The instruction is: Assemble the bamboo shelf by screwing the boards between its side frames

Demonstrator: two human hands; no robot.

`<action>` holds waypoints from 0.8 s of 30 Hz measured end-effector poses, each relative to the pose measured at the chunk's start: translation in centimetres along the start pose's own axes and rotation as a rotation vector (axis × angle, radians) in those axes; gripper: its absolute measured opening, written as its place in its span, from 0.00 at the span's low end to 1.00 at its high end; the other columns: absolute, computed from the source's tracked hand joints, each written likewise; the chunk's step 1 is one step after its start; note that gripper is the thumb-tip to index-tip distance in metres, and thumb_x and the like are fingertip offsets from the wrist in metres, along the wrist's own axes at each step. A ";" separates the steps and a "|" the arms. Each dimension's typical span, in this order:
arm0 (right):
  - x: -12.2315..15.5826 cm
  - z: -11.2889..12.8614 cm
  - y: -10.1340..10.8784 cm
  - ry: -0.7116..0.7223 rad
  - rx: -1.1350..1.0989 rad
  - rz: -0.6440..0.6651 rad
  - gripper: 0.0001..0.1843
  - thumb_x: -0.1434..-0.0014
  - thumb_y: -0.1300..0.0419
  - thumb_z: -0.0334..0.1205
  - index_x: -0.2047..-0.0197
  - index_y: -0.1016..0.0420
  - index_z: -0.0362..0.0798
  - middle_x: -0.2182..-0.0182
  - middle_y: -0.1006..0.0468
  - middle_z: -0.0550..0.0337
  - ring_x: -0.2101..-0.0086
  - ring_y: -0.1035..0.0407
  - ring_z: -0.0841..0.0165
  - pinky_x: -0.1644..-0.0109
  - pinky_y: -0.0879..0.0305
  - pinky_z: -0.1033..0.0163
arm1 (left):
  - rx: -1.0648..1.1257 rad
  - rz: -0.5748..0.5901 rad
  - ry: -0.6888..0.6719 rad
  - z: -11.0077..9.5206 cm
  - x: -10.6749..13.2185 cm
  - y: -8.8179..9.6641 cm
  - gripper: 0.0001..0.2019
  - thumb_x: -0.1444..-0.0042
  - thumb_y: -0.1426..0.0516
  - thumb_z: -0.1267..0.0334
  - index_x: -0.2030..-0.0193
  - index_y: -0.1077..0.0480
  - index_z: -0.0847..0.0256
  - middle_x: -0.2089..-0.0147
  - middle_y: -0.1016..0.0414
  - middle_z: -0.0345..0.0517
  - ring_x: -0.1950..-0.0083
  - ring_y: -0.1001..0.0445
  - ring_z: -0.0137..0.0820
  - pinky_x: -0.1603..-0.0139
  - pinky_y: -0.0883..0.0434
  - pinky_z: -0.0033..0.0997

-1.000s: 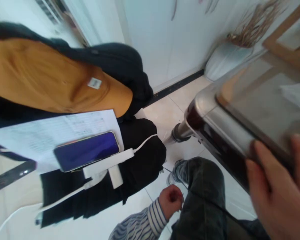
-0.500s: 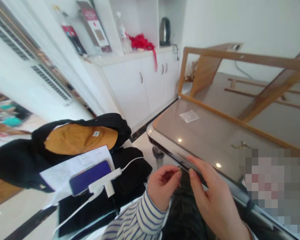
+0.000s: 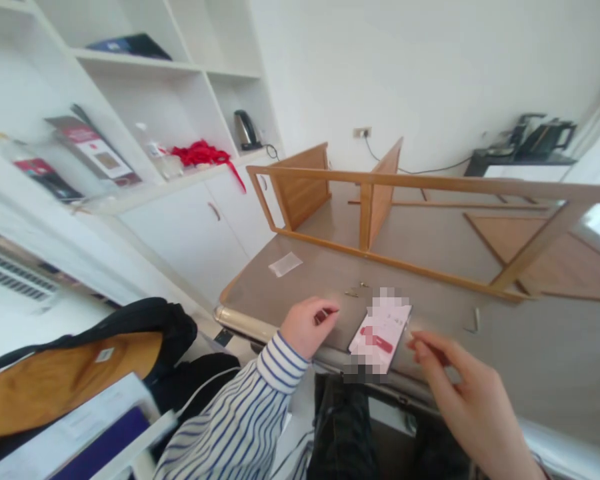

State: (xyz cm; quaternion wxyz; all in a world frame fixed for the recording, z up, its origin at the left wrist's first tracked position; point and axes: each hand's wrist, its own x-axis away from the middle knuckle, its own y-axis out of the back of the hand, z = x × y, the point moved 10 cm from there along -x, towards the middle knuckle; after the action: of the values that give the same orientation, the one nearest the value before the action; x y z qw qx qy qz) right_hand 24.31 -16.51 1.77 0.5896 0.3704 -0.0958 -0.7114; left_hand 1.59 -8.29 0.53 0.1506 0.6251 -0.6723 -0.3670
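My left hand [image 3: 309, 325], in a striped sleeve, is over the table's near edge, left of a phone. Its fingers are curled with thumb and index together; whatever they hold is too small to make out. To the right of the phone [image 3: 393, 325], my right hand [image 3: 463, 383] has thumb and index closed in a pinch, the contents not readable. The phone lies on the tabletop [image 3: 325, 270], its screen partly pixelated. Beyond it are small brass-coloured screws [image 3: 363, 285]. An L-shaped hex key [image 3: 475, 321] rests further right.
A wooden frame with cross panels [image 3: 325, 245] stands on the table. Before it lies a small clear plastic bag [image 3: 285, 264]. White shelves [image 3: 145, 70] hold bottles, red ribbon and a kettle [image 3: 247, 130]. At lower left is a black bag [image 3: 165, 330] with tan lining.
The view has swung right towards the table. My hands, close together at the table edge before, are now apart, one on each side of the phone.
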 end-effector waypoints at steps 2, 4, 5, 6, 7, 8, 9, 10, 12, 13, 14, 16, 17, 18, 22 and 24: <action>-0.1 -3.1 1.7 -0.067 0.004 -0.011 0.13 0.38 0.46 0.45 0.55 0.25 0.49 0.65 0.19 0.57 0.68 0.24 0.68 0.68 0.28 0.68 | -0.084 0.000 -0.025 0.0 -2.2 -1.3 0.05 0.48 0.43 0.66 0.67 0.24 0.61 0.69 0.24 0.43 0.72 0.29 0.26 0.66 0.30 0.26; -0.1 -5.6 2.8 -0.108 0.004 -0.021 0.14 0.38 0.46 0.46 0.55 0.25 0.49 0.65 0.19 0.58 0.68 0.24 0.68 0.67 0.29 0.68 | -0.116 -0.022 -0.018 0.5 -3.8 -2.2 0.05 0.49 0.43 0.66 0.68 0.25 0.61 0.69 0.25 0.43 0.72 0.29 0.26 0.67 0.30 0.26; -0.1 -6.6 3.2 -0.119 0.008 -0.027 0.14 0.38 0.46 0.46 0.55 0.25 0.49 0.65 0.19 0.58 0.67 0.24 0.68 0.66 0.29 0.67 | -0.119 -0.044 -0.006 0.9 -4.4 -2.5 0.05 0.49 0.43 0.65 0.68 0.25 0.61 0.69 0.25 0.42 0.72 0.29 0.26 0.67 0.30 0.26; -0.1 -7.5 3.5 -0.124 0.013 -0.033 0.14 0.38 0.46 0.46 0.55 0.26 0.49 0.65 0.19 0.58 0.67 0.24 0.67 0.66 0.29 0.67 | -0.119 -0.044 0.000 1.3 -4.9 -2.9 0.06 0.49 0.43 0.65 0.67 0.25 0.61 0.69 0.25 0.43 0.71 0.29 0.26 0.66 0.30 0.26; 0.0 -8.3 3.6 -0.124 0.019 -0.041 0.14 0.38 0.46 0.46 0.55 0.25 0.49 0.65 0.19 0.58 0.67 0.25 0.67 0.65 0.29 0.67 | -0.125 -0.055 0.009 1.7 -5.3 -3.1 0.06 0.49 0.43 0.64 0.68 0.25 0.61 0.69 0.25 0.43 0.71 0.30 0.26 0.66 0.30 0.27; 0.0 -8.8 3.6 -0.119 0.022 -0.043 0.14 0.38 0.46 0.46 0.56 0.25 0.49 0.65 0.19 0.58 0.67 0.25 0.67 0.65 0.29 0.66 | -0.126 -0.063 0.018 2.1 -5.6 -3.2 0.07 0.49 0.42 0.63 0.68 0.25 0.61 0.69 0.26 0.43 0.72 0.30 0.26 0.67 0.30 0.27; 0.1 -9.2 3.5 -0.112 0.022 -0.046 0.13 0.38 0.47 0.45 0.56 0.26 0.49 0.65 0.19 0.58 0.67 0.25 0.67 0.65 0.29 0.66 | -0.127 -0.053 0.025 2.5 -5.9 -3.5 0.07 0.48 0.42 0.61 0.68 0.25 0.61 0.69 0.26 0.43 0.72 0.30 0.26 0.67 0.30 0.27; 0.1 -9.4 3.3 -0.100 0.021 -0.042 0.13 0.37 0.47 0.45 0.56 0.26 0.49 0.65 0.20 0.58 0.67 0.25 0.67 0.64 0.30 0.66 | -0.124 -0.052 0.032 2.8 -6.0 -3.6 0.08 0.48 0.42 0.60 0.68 0.24 0.61 0.69 0.27 0.43 0.72 0.30 0.27 0.68 0.31 0.28; 0.0 -9.3 2.7 -0.063 0.022 -0.025 0.12 0.37 0.48 0.43 0.56 0.27 0.50 0.64 0.20 0.58 0.65 0.25 0.68 0.61 0.30 0.65 | -0.110 -0.050 0.047 3.3 -6.3 -3.7 0.09 0.48 0.42 0.58 0.67 0.25 0.62 0.69 0.27 0.44 0.72 0.31 0.26 0.68 0.31 0.28; 0.0 -9.1 2.5 -0.041 0.026 -0.018 0.11 0.36 0.49 0.42 0.56 0.27 0.50 0.63 0.21 0.58 0.65 0.26 0.68 0.61 0.31 0.64 | -0.106 -0.032 0.051 3.5 -6.3 -3.9 0.10 0.48 0.42 0.58 0.67 0.25 0.62 0.68 0.27 0.44 0.73 0.32 0.26 0.69 0.31 0.28; 0.0 -8.8 2.4 -0.021 0.031 -0.018 0.11 0.36 0.49 0.42 0.56 0.28 0.50 0.64 0.21 0.58 0.64 0.26 0.67 0.60 0.31 0.64 | -0.104 -0.012 0.050 3.5 -6.4 -4.1 0.10 0.48 0.42 0.58 0.67 0.25 0.62 0.67 0.27 0.44 0.73 0.32 0.26 0.68 0.31 0.28; 0.0 -8.3 2.3 0.012 0.053 -0.029 0.11 0.35 0.50 0.41 0.57 0.28 0.50 0.64 0.21 0.58 0.64 0.26 0.67 0.59 0.32 0.63 | -0.103 0.028 0.039 3.4 -6.5 -4.4 0.10 0.48 0.42 0.58 0.67 0.24 0.62 0.65 0.27 0.45 0.73 0.32 0.25 0.68 0.32 0.28; 0.0 -8.1 2.3 0.022 0.069 -0.033 0.10 0.35 0.50 0.40 0.57 0.28 0.49 0.65 0.21 0.58 0.65 0.26 0.67 0.59 0.32 0.62 | -0.100 0.037 0.034 3.3 -6.5 -4.5 0.10 0.48 0.42 0.58 0.67 0.24 0.62 0.64 0.27 0.45 0.72 0.32 0.25 0.67 0.32 0.28; 0.0 -8.0 2.3 0.031 0.085 -0.036 0.10 0.35 0.50 0.40 0.57 0.29 0.49 0.65 0.22 0.57 0.65 0.26 0.67 0.59 0.32 0.62 | -0.094 0.041 0.032 3.2 -6.6 -4.4 0.10 0.48 0.42 0.57 0.67 0.24 0.61 0.63 0.26 0.46 0.72 0.32 0.25 0.67 0.32 0.28; 0.2 -8.1 2.1 0.044 0.136 -0.036 0.10 0.35 0.50 0.40 0.57 0.29 0.49 0.64 0.22 0.57 0.64 0.27 0.66 0.58 0.33 0.61 | -0.083 0.062 0.037 3.3 -6.7 -4.5 0.11 0.47 0.43 0.57 0.66 0.24 0.61 0.63 0.26 0.46 0.71 0.32 0.26 0.66 0.32 0.29; 0.3 -8.2 2.1 0.044 0.157 -0.047 0.10 0.35 0.50 0.40 0.56 0.30 0.49 0.64 0.22 0.57 0.63 0.27 0.66 0.58 0.33 0.61 | -0.103 0.096 0.023 3.2 -6.9 -4.8 0.12 0.47 0.43 0.55 0.66 0.23 0.61 0.63 0.27 0.45 0.70 0.32 0.26 0.66 0.32 0.29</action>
State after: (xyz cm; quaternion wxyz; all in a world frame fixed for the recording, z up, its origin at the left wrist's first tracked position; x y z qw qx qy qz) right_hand 31.17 -14.92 -2.93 0.5438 0.4332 -0.1297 -0.7070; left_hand 4.17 -0.55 -3.19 0.2076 0.5876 -0.6800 -0.3863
